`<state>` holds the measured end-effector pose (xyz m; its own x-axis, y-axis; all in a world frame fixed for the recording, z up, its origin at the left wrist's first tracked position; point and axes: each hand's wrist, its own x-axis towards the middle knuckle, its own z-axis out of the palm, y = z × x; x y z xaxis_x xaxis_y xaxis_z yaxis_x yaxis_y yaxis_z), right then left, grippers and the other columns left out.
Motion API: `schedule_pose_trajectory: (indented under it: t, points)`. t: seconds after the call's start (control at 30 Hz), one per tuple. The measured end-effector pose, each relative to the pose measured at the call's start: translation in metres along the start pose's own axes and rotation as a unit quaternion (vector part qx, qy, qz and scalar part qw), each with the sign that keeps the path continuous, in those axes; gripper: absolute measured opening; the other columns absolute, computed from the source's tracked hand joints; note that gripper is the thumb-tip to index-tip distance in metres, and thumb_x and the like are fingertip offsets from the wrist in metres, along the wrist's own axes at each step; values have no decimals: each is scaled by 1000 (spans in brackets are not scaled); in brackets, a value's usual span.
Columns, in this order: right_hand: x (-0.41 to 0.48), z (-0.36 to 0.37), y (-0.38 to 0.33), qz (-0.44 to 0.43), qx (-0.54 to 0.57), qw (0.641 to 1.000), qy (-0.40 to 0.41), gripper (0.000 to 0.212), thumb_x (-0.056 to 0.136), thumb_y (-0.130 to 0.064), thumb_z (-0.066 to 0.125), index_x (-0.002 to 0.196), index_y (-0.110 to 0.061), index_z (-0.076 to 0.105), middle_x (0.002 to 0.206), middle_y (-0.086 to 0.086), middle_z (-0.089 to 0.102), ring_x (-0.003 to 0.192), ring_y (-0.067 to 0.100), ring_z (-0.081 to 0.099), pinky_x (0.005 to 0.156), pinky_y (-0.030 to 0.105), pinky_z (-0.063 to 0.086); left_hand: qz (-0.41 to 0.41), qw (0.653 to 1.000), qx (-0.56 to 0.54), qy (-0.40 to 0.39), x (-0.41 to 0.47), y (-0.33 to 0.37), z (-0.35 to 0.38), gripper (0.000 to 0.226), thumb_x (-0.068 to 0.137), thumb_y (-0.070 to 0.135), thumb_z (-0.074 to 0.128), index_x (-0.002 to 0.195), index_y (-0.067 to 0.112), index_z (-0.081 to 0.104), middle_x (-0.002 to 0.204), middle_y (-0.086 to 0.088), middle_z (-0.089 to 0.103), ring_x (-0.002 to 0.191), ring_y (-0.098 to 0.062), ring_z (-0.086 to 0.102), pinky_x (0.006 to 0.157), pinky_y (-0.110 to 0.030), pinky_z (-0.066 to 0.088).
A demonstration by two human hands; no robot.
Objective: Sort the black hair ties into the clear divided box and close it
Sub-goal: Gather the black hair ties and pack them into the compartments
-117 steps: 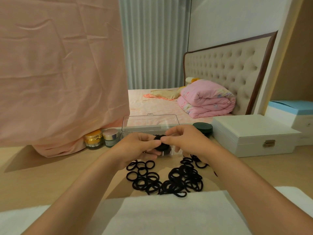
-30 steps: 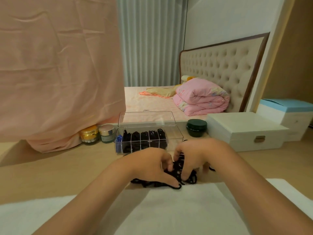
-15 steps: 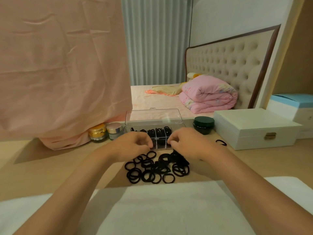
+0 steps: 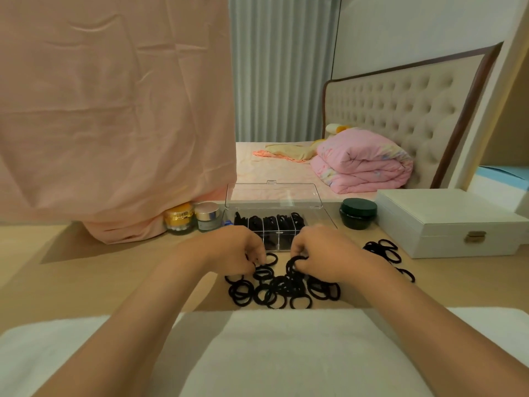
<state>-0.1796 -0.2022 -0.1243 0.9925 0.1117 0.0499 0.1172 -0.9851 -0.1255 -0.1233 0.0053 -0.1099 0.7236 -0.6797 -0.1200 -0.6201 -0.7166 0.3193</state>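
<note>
A loose pile of black hair ties (image 4: 282,290) lies on the wooden tabletop just in front of me. Behind it stands the clear divided box (image 4: 320,217), its lid (image 4: 273,195) raised upright, with several compartments packed with black ties. My right hand (image 4: 320,255) pinches a few ties at the pile's far edge. My left hand (image 4: 237,252) has its fingers curled down onto ties at the pile's left; what it holds is hidden. A smaller bunch of ties (image 4: 385,250) lies to the right of my right forearm.
A gold jar (image 4: 179,218) and a silver-lidded jar (image 4: 208,216) stand left of the box, a dark green jar (image 4: 358,213) to its right. A white latched case (image 4: 446,222) sits far right. Pink cloth (image 4: 114,110) hangs at left. A white towel (image 4: 286,353) covers the near edge.
Both hands have dropped from in front of the box down to the pile's far edge, the right now pinching ties. The small bunch at right has come into view.
</note>
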Motion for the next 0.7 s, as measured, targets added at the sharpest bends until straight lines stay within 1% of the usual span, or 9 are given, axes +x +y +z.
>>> schedule_pose_trajectory:
  t: [0.07, 0.17, 0.3, 0.4, 0.47, 0.53, 0.6, 0.67, 0.7]
  points:
    - [-3, -11, 4, 6, 91, 995, 35, 14, 93, -22, 67, 103, -30, 72, 104, -12, 65, 90, 6, 62, 83, 30, 58, 7, 1000, 2, -11, 2, 2, 7, 24, 87, 21, 73, 107, 35, 73, 111, 16, 64, 96, -3, 58, 84, -20, 48]
    - [-5, -27, 6, 5, 212, 975, 68, 19, 93, -13, 66, 98, -30, 73, 87, -8, 70, 72, 6, 62, 72, 28, 57, 16, 1000, 17, 8, 6, 0, 16, 23, 88, 26, 74, 109, 33, 77, 103, 19, 60, 90, 0, 55, 84, -18, 45]
    - [-6, -35, 8, -19, 293, 956, 1, 27, 95, -11, 64, 99, -34, 77, 87, -7, 76, 67, 9, 65, 72, 29, 58, 29, 999, 16, 38, 7, -1, 21, 14, 90, 26, 71, 102, 28, 78, 104, 15, 60, 94, -4, 57, 90, -23, 51]
    - [-11, -38, 6, -36, 269, 957, -100, 26, 96, -11, 64, 98, -34, 76, 87, -8, 74, 63, 5, 60, 68, 24, 55, 38, 997, 46, 54, 8, -3, 23, 14, 93, 29, 66, 103, 25, 74, 113, 11, 54, 97, -6, 57, 92, -28, 54]
    - [-12, -34, 3, -38, 233, 963, -132, 26, 96, -11, 65, 104, -34, 75, 88, -6, 73, 63, 4, 59, 66, 22, 52, 31, 997, 21, 66, 7, -2, 22, 10, 95, 30, 61, 100, 26, 69, 114, 9, 53, 96, -6, 55, 89, -24, 51]
    - [-10, -26, -1, -37, 150, 978, -143, 34, 95, -15, 65, 122, -33, 71, 97, -6, 69, 76, 6, 61, 71, 20, 51, 28, 995, -41, 89, 6, 1, 17, 7, 98, 27, 56, 97, 26, 63, 107, 6, 55, 88, -5, 54, 81, -21, 48]
    - [-8, -17, -6, -34, 82, 984, -153, 43, 95, -17, 65, 136, -32, 63, 116, -7, 66, 100, 10, 62, 86, 23, 51, 28, 987, -117, 106, 5, 2, 11, 9, 101, 24, 53, 95, 26, 60, 94, 4, 61, 79, -9, 56, 73, -23, 46]
    - [-6, -12, -11, -26, 70, 984, -162, 42, 96, -14, 64, 135, -29, 64, 132, -6, 63, 114, 12, 60, 95, 25, 49, 24, 976, -180, 121, 4, 1, 7, 9, 101, 24, 53, 95, 26, 59, 93, 6, 68, 82, -13, 62, 77, -28, 50]
    - [-6, -10, -13, -22, 70, 984, -161, 39, 96, -13, 64, 132, -28, 66, 130, -5, 64, 110, 12, 60, 92, 23, 48, 21, 971, -201, 124, 4, 0, 5, 9, 101, 24, 54, 96, 26, 60, 93, 6, 71, 82, -12, 64, 78, -28, 51]
